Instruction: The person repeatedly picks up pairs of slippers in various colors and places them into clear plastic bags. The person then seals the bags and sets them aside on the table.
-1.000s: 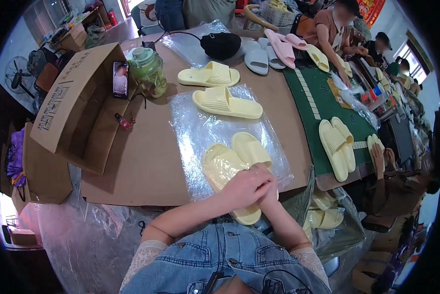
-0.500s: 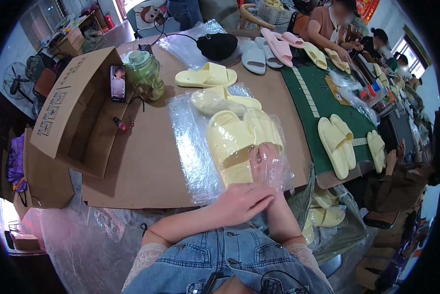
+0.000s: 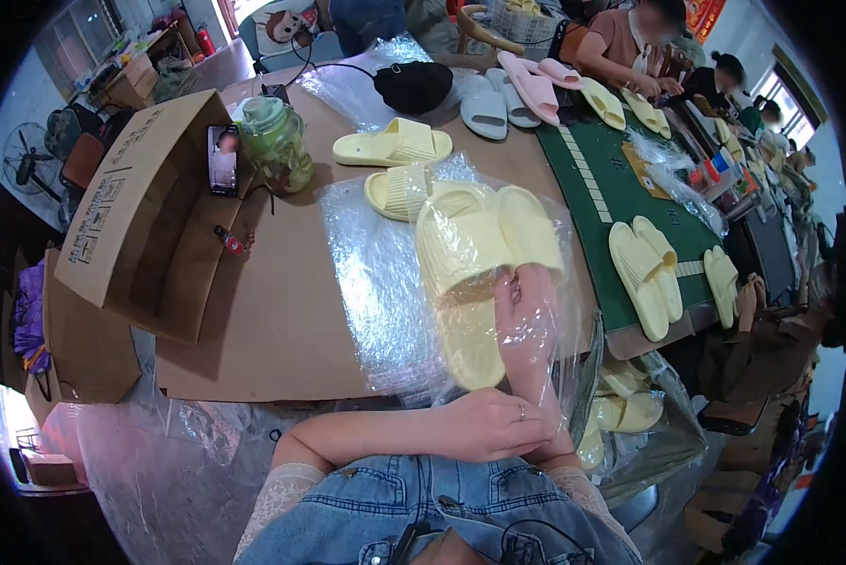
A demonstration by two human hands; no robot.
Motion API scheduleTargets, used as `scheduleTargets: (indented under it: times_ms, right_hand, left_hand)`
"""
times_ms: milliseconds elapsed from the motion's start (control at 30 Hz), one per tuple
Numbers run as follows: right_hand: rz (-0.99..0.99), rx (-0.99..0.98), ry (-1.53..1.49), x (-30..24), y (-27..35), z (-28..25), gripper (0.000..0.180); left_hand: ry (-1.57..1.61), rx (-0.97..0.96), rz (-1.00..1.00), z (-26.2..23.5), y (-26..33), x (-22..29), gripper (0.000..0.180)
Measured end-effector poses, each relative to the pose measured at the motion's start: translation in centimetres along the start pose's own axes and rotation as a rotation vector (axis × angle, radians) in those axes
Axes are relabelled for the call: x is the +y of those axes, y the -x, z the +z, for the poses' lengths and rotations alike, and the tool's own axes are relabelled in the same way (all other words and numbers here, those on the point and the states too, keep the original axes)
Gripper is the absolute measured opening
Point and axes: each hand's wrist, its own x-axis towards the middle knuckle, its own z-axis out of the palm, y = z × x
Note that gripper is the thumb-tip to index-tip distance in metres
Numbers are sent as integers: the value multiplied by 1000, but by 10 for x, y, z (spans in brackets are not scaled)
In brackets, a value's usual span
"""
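Note:
A pair of pale yellow slippers (image 3: pixel 470 254) lies stacked inside a clear plastic bag (image 3: pixel 385 282) on the brown cardboard-covered table (image 3: pixel 272 320). My right hand (image 3: pixel 526 315) is inside the bag, fingers closed on the heel end of the slippers. My left hand (image 3: pixel 493 424) is closed on the bag's open edge, at the table's near edge and against my right wrist.
Two loose yellow slippers (image 3: pixel 392 146) lie beyond the bag. An open cardboard box (image 3: pixel 150 217), a phone (image 3: pixel 223 158) and a green jar (image 3: pixel 277 146) stand at left. A green mat (image 3: pixel 602 188) with slipper pairs (image 3: pixel 644 273) is at right, where other people work.
The pair of slippers has slid away from me, deeper into the bag. My right hand has followed it inside; my left hand stayed at the bag's mouth.

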Motion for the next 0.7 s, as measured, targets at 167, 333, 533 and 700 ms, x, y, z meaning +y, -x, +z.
scheduleTargets:
  times_ms: [167, 333, 533, 700]
  right_hand:
    - [55, -49, 69, 4, -16, 22, 12]
    - [80, -190, 192, 33, -20, 103, 29]
    - [-80, -174, -49, 49, 4, 104, 55]
    - [-165, -346, -285, 59, 53, 25, 71]
  left_hand:
    - [-67, 166, -56, -7, -2, -4, 19]
    - [-324, 127, -264, -26, 5, -33, 16]
    - [-164, -80, -393, -36, 29, -59, 23]
    - [-423, 213, -370, -81, 43, -73, 48]
